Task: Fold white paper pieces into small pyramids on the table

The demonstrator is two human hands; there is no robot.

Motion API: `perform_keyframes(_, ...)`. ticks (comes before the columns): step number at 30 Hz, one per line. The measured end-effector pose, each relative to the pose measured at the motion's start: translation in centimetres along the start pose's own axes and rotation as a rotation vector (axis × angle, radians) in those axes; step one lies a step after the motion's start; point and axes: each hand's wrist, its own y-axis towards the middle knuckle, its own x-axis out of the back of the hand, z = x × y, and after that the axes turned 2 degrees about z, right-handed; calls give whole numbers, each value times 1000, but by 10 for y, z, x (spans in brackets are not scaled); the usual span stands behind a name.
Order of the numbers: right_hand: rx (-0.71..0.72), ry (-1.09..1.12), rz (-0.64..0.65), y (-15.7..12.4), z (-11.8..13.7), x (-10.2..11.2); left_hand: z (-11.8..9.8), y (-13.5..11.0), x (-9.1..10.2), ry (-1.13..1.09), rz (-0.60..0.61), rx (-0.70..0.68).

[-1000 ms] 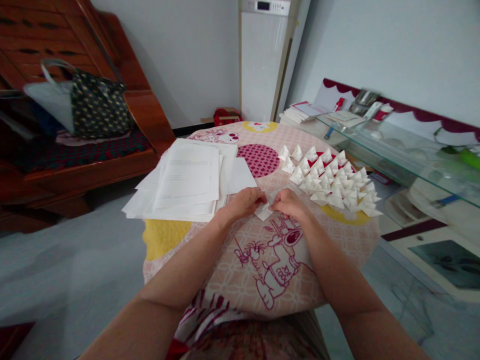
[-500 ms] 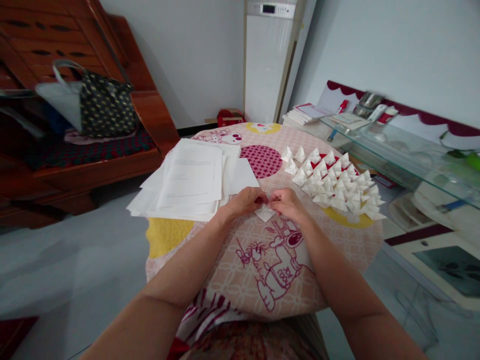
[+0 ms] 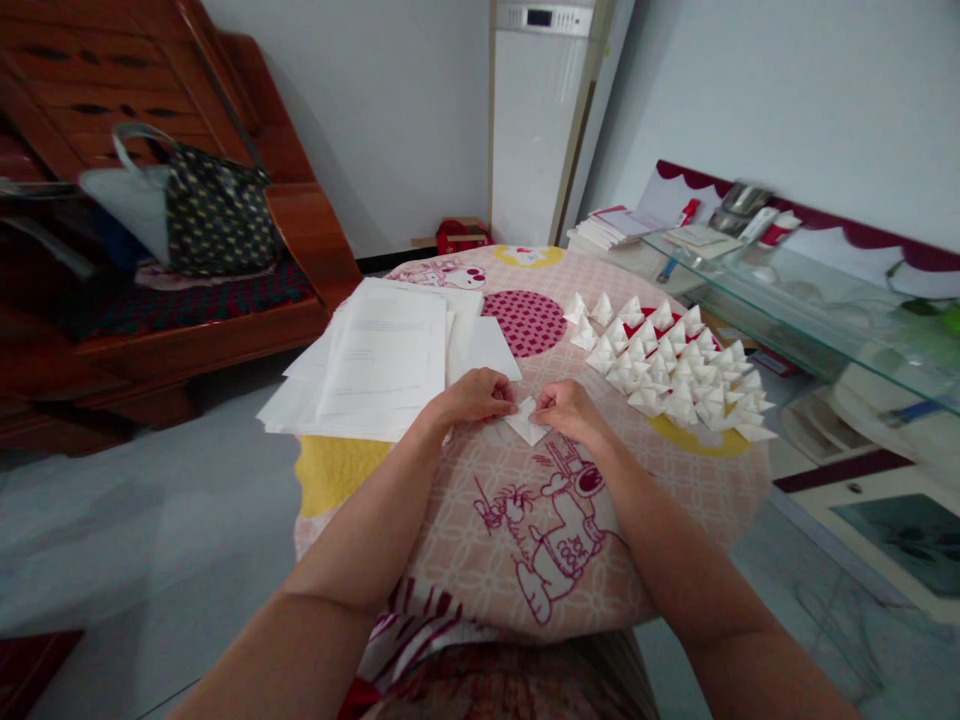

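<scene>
A small folded piece of white paper (image 3: 528, 424) lies on the patterned tablecloth (image 3: 480, 500) between my hands. My left hand (image 3: 480, 394) has its fingers pinched at the paper's left edge. My right hand (image 3: 566, 408) pinches the right side between thumb and fingers. My fingers cover the upper corners of the paper. Just beyond my left hand rests a stack of white sheets (image 3: 382, 350), the top one with faint print. Several small folded paper pieces (image 3: 667, 365) with pointed tips stand in rows to the right.
A glass-topped cabinet (image 3: 810, 310) runs along the right wall, with booklets (image 3: 615, 225) and cups on it. At left is a wooden bench (image 3: 300, 250) holding a dark patterned bag (image 3: 217, 210). A tall white appliance (image 3: 536, 130) stands behind the table.
My left hand has shifted slightly left, away from my right hand. More of the folded paper now shows between them. The stack and the rows of folded pieces stay put.
</scene>
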Motion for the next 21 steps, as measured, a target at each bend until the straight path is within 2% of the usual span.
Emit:
perform_keyframes(4, -19, -7, 5, -1, 1, 0, -1, 1, -1, 59, -30, -29)
perform_keyframes(10, -27, -38, -1, -1, 3, 0, 4, 3, 0, 9, 22, -34)
perform_keyframes(15, -37, -20, -3, -1, 4, 0, 1, 3, -1, -40, 10, 9)
perform_keyframes(21, -35, 32, 8, -2, 1, 0, -5, 0, -3, 53, 35, 61)
